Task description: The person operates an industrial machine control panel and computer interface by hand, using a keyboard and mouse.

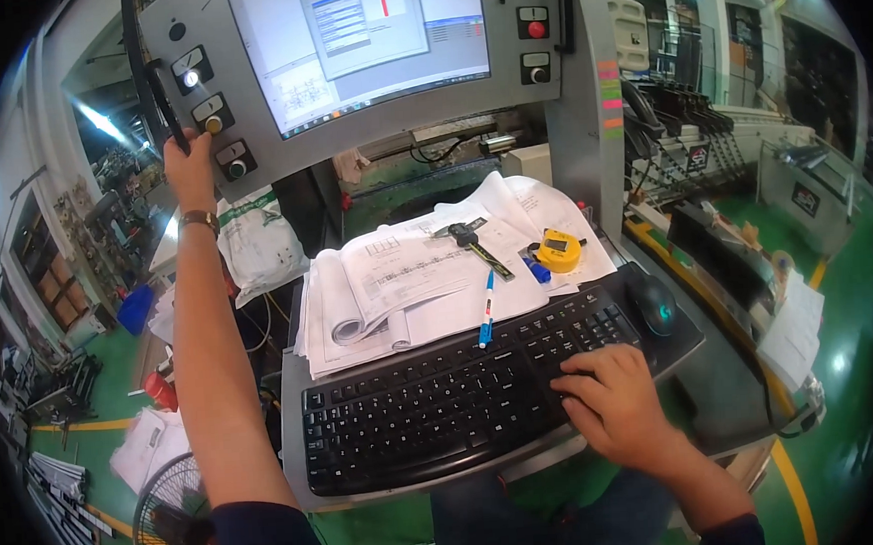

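My left arm reaches up to the grey control panel (338, 139), where my left hand (190, 168) is closed round a black handle (165, 107) on its left edge. The thumb side lies against a yellow button (214, 124). My right hand (614, 396) rests over the right end of a black keyboard (415, 419), fingers apart and bent over the number keys, holding nothing. A lit screen (283, 57) in the panel shows a window over a drawing. Beyond the right hand lies a black mouse (650, 304).
Behind the keyboard, paper drawings (418, 304) carry a caliper (477, 245), a yellow tape measure (558, 250) and a blue-and-white marker (487, 309). A white bag (260, 243) sits beside my left forearm. A fan (167, 519) stands at lower left. Machinery surrounds the green floor (842, 368).
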Tool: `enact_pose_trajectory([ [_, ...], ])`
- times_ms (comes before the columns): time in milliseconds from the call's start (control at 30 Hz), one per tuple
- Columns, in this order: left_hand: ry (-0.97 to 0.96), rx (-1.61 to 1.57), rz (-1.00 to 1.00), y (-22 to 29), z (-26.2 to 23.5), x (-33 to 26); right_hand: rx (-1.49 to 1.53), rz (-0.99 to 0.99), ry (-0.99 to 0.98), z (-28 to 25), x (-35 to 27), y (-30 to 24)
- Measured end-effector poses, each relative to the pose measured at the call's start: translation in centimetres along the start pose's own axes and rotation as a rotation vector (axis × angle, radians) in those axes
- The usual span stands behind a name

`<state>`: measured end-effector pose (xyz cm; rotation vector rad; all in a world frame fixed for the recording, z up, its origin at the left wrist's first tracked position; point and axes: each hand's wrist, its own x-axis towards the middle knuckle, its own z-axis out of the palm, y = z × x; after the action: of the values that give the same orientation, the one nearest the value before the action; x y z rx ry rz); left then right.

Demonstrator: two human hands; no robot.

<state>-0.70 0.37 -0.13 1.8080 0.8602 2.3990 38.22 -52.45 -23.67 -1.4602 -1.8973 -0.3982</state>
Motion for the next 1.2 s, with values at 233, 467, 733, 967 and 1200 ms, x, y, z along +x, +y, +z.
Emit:
enact_pose_trajectory([
  [233,-0.017,-0.038,-0.066,1.1,0.6,-0.7,0.059,-0.071,0.080,0.1,-0.8,0.7],
  [467,-0.036,-0.077,-0.073,0.6,0.2,-0.4,0.083,-0.075,0.107,0.2,-0.8,0.7],
  [733,-0.027,-0.053,-0.069,1.0,0.5,-0.6,0.081,-0.068,0.113,-0.9,-1.2,0.2],
  [967,-0.041,0.165,0.159,-3.2,-2.7,4.0,0.099,-0.060,0.195,-1.4,-0.8,1.1],
  [1200,-0.050,0.369,0.024,-7.3,-0.6,5.8,-0.065,0.154,0.182,-1.5,-1.0,4.9],
])
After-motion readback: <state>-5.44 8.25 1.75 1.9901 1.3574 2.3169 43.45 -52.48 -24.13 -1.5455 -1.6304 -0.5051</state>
